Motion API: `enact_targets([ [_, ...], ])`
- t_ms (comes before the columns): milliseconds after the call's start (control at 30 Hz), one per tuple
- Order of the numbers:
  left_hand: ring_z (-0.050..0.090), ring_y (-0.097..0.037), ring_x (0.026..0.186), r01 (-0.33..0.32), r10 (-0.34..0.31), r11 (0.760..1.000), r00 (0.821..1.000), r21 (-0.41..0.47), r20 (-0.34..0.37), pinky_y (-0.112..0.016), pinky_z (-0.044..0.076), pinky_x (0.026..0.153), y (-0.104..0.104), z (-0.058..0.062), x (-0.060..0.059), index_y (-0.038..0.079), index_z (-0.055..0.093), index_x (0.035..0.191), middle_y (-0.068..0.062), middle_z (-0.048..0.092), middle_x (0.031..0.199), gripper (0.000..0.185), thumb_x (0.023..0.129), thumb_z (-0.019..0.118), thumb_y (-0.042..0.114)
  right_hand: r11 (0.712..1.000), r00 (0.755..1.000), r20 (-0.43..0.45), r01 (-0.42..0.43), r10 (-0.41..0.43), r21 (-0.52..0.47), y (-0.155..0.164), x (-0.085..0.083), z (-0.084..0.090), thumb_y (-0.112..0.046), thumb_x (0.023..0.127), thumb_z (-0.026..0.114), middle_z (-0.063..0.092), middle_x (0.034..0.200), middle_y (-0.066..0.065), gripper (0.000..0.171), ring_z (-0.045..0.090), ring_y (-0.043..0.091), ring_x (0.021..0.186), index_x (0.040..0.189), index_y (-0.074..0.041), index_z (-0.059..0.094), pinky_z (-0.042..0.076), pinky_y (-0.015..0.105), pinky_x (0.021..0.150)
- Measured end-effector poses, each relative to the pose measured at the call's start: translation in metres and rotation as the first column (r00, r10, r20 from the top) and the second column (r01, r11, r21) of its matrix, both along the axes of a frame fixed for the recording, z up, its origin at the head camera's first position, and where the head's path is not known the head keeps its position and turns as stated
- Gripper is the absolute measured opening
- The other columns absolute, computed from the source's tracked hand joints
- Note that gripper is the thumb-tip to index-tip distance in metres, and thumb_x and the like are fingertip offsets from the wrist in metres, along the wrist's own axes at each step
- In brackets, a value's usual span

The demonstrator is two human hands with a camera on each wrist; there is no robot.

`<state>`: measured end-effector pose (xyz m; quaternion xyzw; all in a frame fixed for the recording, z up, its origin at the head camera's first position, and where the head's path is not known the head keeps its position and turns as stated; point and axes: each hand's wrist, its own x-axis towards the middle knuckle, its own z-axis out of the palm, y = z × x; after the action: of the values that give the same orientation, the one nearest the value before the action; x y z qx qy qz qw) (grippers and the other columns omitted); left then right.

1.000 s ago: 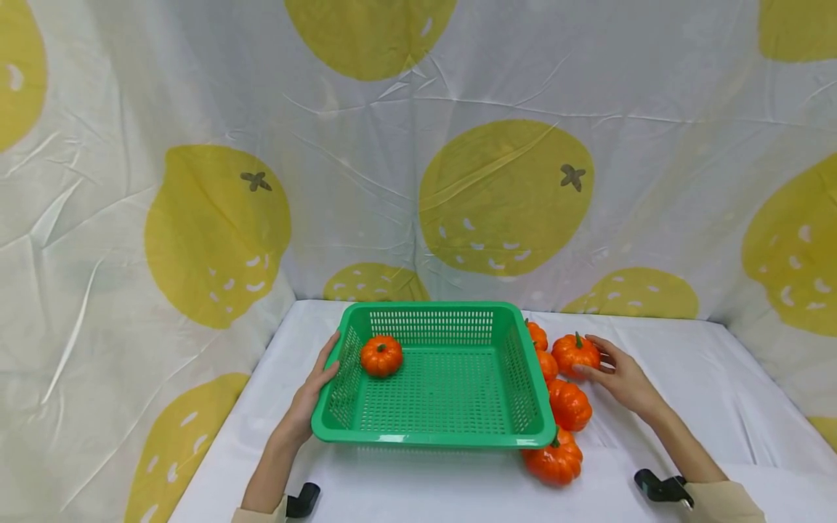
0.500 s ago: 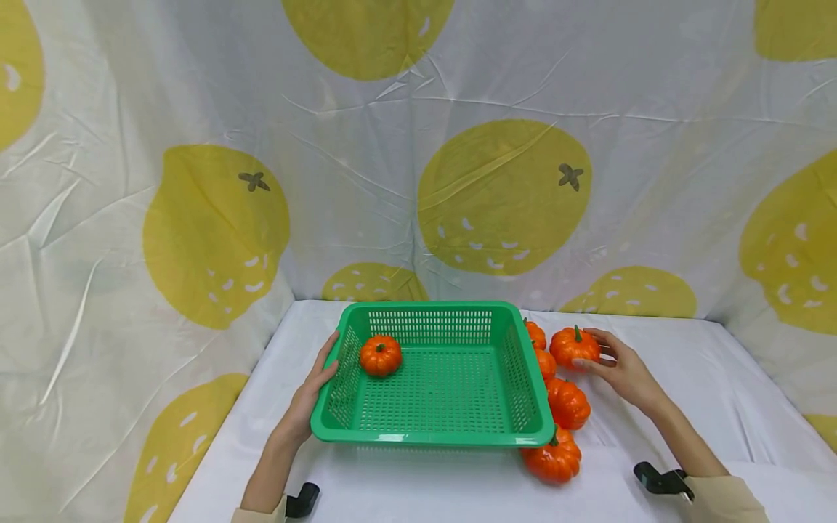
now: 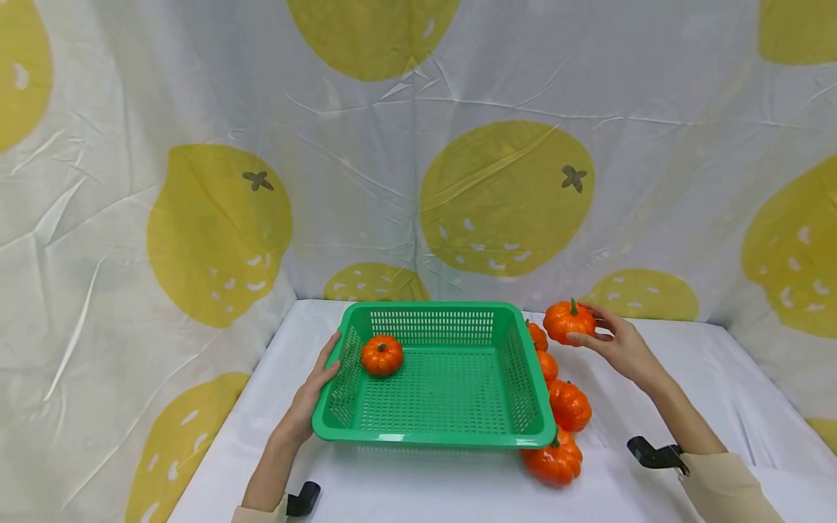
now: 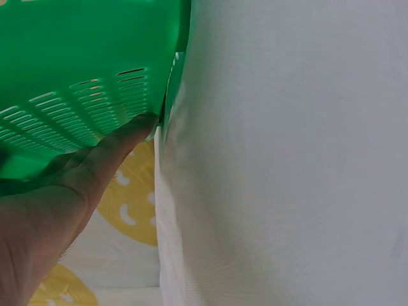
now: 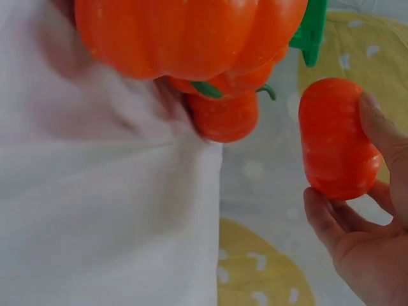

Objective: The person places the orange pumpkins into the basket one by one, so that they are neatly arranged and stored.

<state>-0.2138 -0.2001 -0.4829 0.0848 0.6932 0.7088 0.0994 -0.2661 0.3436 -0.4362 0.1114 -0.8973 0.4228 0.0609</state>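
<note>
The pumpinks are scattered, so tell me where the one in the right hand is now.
In the head view the held pumpkin is off the table, pinched by the right hand just beyond the green basket's far right corner.

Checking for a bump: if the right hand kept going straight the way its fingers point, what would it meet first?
Probably the basket rim: the right hand, holding a pumpkin, points left toward it. Depth is unclear.

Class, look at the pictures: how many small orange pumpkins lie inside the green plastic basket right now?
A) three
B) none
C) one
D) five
C: only one small orange pumpkin lies inside the green plastic basket, near its left wall; the right hand holds another pumpkin up outside the basket, and the others lie on the white cloth beside it.
</note>
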Motion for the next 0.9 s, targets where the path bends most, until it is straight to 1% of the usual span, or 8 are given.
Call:
enact_targets([
  [67, -0.003, -0.032, 0.161, -0.002, 0.002, 1.0, 1.0, 0.001, 0.002, -0.061, 0.002, 0.125, 0.0, 0.0, 0.0, 0.037, 0.007, 0.167, 0.001, -0.007, 0.176, 0.059, 0.113, 0.031, 0.037, 1.0, 1.0, -0.015, -0.011, 0.011, -0.013, -0.004, -0.002, 0.004, -0.027, 0.099, 0.073, 0.054, 0.144, 0.028, 0.07, 0.063, 0.023, 0.119, 0.157, -0.006, 0.04, 0.049, 0.006, 0.082],
  [167, -0.002, -0.032, 0.16, -0.005, 0.005, 1.0, 1.0, 0.005, 0.004, -0.061, 0.002, 0.125, 0.0, 0.001, 0.0, 0.038, 0.007, 0.167, 0.001, -0.007, 0.176, 0.059, 0.113, 0.032, 0.037, 0.999, 1.0, -0.02, -0.02, 0.019, -0.031, -0.01, -0.004, 0.01, -0.028, 0.099, 0.072, 0.055, 0.144, 0.025, 0.07, 0.057, -0.003, 0.11, 0.158, -0.009, 0.041, 0.049, 0.005, 0.083],
  [267, -0.001, -0.033, 0.16, -0.005, 0.005, 1.0, 1.0, 0.008, 0.007, -0.06, 0.004, 0.125, 0.001, 0.001, 0.001, 0.038, 0.007, 0.167, 0.001, -0.007, 0.176, 0.059, 0.113, 0.032, 0.037, 0.999, 1.0, -0.007, -0.02, 0.02, -0.035, -0.016, -0.006, 0.016, -0.032, 0.099, 0.072, 0.054, 0.146, 0.024, 0.072, 0.052, -0.01, 0.107, 0.16, -0.014, 0.039, 0.049, 0.005, 0.082],
  [400, -0.001, -0.033, 0.16, -0.006, 0.006, 1.0, 1.0, 0.009, 0.009, -0.06, 0.003, 0.125, 0.001, 0.002, 0.001, 0.036, 0.007, 0.167, 0.0, -0.007, 0.176, 0.06, 0.113, 0.032, 0.037, 0.999, 1.0, -0.012, -0.028, 0.027, -0.035, -0.026, -0.012, 0.025, -0.032, 0.099, 0.072, 0.054, 0.147, 0.023, 0.072, 0.055, -0.005, 0.108, 0.16, -0.016, 0.039, 0.049, 0.006, 0.082],
  [533, -0.002, -0.033, 0.161, -0.01, 0.01, 1.0, 1.0, 0.008, 0.009, -0.06, 0.002, 0.125, 0.001, 0.003, 0.001, 0.036, 0.006, 0.167, 0.0, -0.007, 0.176, 0.061, 0.112, 0.033, 0.037, 0.996, 0.998, -0.013, -0.062, 0.061, -0.056, -0.038, -0.017, 0.034, -0.03, 0.1, 0.07, 0.051, 0.149, 0.023, 0.071, 0.064, 0.021, 0.119, 0.161, -0.016, 0.038, 0.051, 0.008, 0.083],
  [633, -0.002, -0.033, 0.161, -0.013, 0.013, 1.0, 1.0, 0.006, 0.011, -0.06, 0.003, 0.125, 0.001, 0.003, 0.001, 0.037, 0.007, 0.167, 0.001, -0.007, 0.176, 0.06, 0.113, 0.033, 0.037, 0.993, 0.995, -0.02, -0.095, 0.094, -0.071, -0.048, -0.021, 0.04, -0.027, 0.1, 0.071, 0.051, 0.149, 0.023, 0.071, 0.059, 0.038, 0.126, 0.161, -0.016, 0.038, 0.051, 0.008, 0.084],
  [800, 0.0, -0.032, 0.16, -0.01, 0.01, 1.0, 1.0, 0.008, 0.015, -0.059, 0.004, 0.125, 0.002, 0.004, 0.002, 0.038, 0.007, 0.167, 0.001, -0.007, 0.176, 0.06, 0.113, 0.033, 0.038, 0.988, 0.991, -0.028, -0.133, 0.131, -0.083, -0.067, -0.029, 0.048, -0.026, 0.099, 0.072, 0.05, 0.152, 0.022, 0.07, 0.054, 0.039, 0.132, 0.16, -0.015, 0.04, 0.049, 0.006, 0.087],
  [900, 0.0, -0.032, 0.16, -0.008, 0.008, 1.0, 1.0, 0.01, 0.018, -0.058, 0.005, 0.126, 0.002, 0.004, 0.002, 0.038, 0.007, 0.167, 0.001, -0.007, 0.176, 0.059, 0.113, 0.032, 0.038, 0.987, 0.99, -0.014, -0.142, 0.141, -0.076, -0.079, -0.033, 0.053, -0.03, 0.099, 0.072, 0.049, 0.154, 0.021, 0.07, 0.053, 0.04, 0.136, 0.16, -0.015, 0.041, 0.055, 0.019, 0.095],
])
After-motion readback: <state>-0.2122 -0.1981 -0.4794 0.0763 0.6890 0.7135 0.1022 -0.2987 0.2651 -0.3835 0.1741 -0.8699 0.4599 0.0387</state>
